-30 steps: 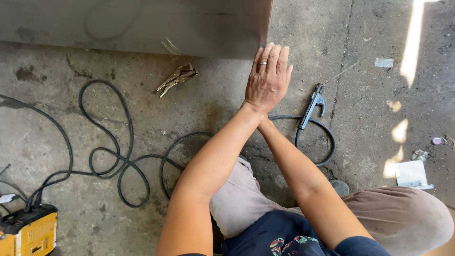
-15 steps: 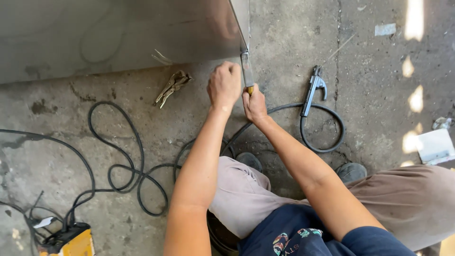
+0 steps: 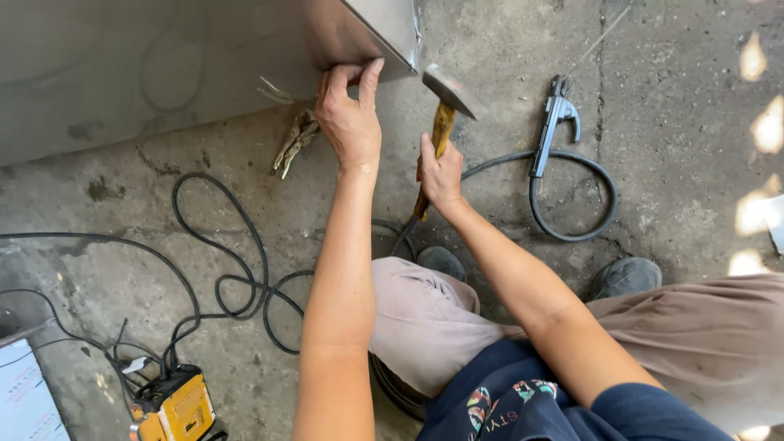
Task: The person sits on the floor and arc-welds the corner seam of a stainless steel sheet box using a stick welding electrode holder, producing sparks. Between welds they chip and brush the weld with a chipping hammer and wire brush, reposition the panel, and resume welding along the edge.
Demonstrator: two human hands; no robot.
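Note:
My left hand grips the lower edge of a large shiny metal sheet, near its right corner. My right hand is closed around the wooden handle of a hammer. The hammer's steel head sits just right of the sheet's corner, close to it. I cannot tell whether the head touches the metal.
Locking pliers lie on the concrete floor below the sheet. A welding electrode holder with its looped black cable lies to the right. More black cable runs to a yellow welding machine at the bottom left. My shoes rest on the floor.
A second ago both hands lay stacked flat at the sheet's corner. The left hand has since taken hold of the sheet's edge, and the right now holds the hammer at the corner.

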